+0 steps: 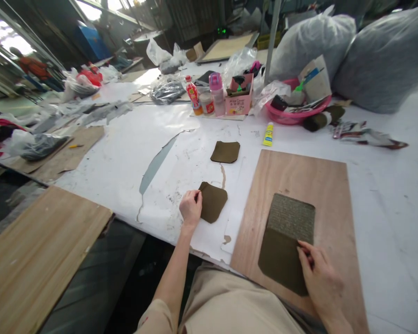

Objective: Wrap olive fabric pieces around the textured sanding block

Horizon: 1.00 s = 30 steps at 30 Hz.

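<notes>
My left hand [191, 207] pinches the left edge of a small olive-brown fabric piece [214, 202] with cut corners on the white table. Behind it lies a similar olive-brown piece [225, 151], untouched. On the right, a plywood board [306, 174] carries a larger olive-brown fabric panel [282, 257], with a speckled, rougher-textured section [292, 217] at its far end. My right hand [318, 273] has thumb and forefinger closed on the panel's right edge. Whether the plain and speckled sections are joined or only overlap, I cannot tell.
A yellow glue tube [268, 134] lies beyond the board. Farther back stand a red-labelled bottle [193, 96], a pink bottle [217, 94], a pink box [239, 99] and a pink basin [285, 116]. Large stuffed bags [383, 60] sit at back right. Another wooden board [38, 250] is at left.
</notes>
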Motion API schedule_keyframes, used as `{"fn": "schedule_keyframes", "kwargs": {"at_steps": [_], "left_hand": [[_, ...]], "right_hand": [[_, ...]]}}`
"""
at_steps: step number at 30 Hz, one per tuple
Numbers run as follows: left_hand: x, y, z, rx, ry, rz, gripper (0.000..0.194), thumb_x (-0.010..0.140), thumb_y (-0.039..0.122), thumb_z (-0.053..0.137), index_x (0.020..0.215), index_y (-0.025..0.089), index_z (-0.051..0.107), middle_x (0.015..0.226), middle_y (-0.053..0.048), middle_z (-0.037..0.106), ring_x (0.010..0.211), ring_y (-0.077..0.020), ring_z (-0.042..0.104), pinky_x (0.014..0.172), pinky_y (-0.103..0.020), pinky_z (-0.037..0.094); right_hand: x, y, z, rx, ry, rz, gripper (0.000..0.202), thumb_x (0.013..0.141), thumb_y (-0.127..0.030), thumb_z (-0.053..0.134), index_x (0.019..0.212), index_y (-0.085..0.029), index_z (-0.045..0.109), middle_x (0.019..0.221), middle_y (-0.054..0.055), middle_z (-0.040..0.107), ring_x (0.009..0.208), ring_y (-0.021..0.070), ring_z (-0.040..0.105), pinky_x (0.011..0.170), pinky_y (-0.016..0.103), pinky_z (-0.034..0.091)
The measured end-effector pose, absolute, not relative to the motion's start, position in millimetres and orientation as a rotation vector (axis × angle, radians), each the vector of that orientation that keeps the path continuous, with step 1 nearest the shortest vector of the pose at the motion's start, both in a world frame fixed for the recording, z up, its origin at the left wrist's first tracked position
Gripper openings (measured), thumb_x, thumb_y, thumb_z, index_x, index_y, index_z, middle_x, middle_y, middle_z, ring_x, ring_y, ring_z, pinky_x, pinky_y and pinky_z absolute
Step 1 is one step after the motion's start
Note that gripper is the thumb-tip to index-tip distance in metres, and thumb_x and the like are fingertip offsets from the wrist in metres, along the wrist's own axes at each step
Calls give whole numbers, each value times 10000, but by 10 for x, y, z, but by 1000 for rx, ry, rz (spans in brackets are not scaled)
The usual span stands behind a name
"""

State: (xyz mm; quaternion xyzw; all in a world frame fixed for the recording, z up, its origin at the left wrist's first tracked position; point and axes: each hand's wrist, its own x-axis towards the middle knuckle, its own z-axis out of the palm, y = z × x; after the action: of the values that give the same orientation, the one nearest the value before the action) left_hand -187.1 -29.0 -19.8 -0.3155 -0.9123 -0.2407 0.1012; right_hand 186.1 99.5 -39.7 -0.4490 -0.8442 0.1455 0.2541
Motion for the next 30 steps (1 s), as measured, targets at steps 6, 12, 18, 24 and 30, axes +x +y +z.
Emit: {"fn": "schedule_keyframes", "kwargs": {"at_steps": [6,12,18,24,30], "left_hand": [[-1888,-260,-269,-892,-2676,-623,157,896,219,534,962,188,673,920,-77,660,859,-217,613,723,-301,449],[-1830,-258,-201,-982,-2641,-454,242,882,210,554,1092,171,668,1010,-124,631,963,-277,568,815,-385,449],[-1849,-302,-216,-1244,-2651,-332,336,947,191,438,1221,210,631,1237,-151,592,1176,-322,488,943,-484,396],[-1910,-323,-318,-1333,-2689,-454,381,962,268,421,1289,167,590,1312,-165,551,1274,-313,435,1044,-494,365],[-1890,-354,-159,-1299,-2635,-519,391,917,340,507,1239,151,623,1347,-188,476,1312,-347,378,1089,-526,322]], "right_hand": [[1842,988,-357,-1219,-2290,348,456,988,-532,366,1040,-191,663,888,38,676,636,135,601,548,242,428],[1839,992,-377,-1193,-2279,388,351,988,-453,420,1055,-195,649,916,39,675,670,145,608,603,261,454],[1791,908,-169,-1150,-2305,452,195,979,-276,466,1067,-208,627,983,54,668,887,189,626,798,321,497],[1650,936,-20,-1185,-2382,531,153,948,-200,528,1059,-205,633,1027,65,629,965,207,581,846,345,492],[1530,997,-9,-1210,-2468,488,122,897,-194,617,1012,-192,659,985,64,609,940,224,537,825,361,477]]}}
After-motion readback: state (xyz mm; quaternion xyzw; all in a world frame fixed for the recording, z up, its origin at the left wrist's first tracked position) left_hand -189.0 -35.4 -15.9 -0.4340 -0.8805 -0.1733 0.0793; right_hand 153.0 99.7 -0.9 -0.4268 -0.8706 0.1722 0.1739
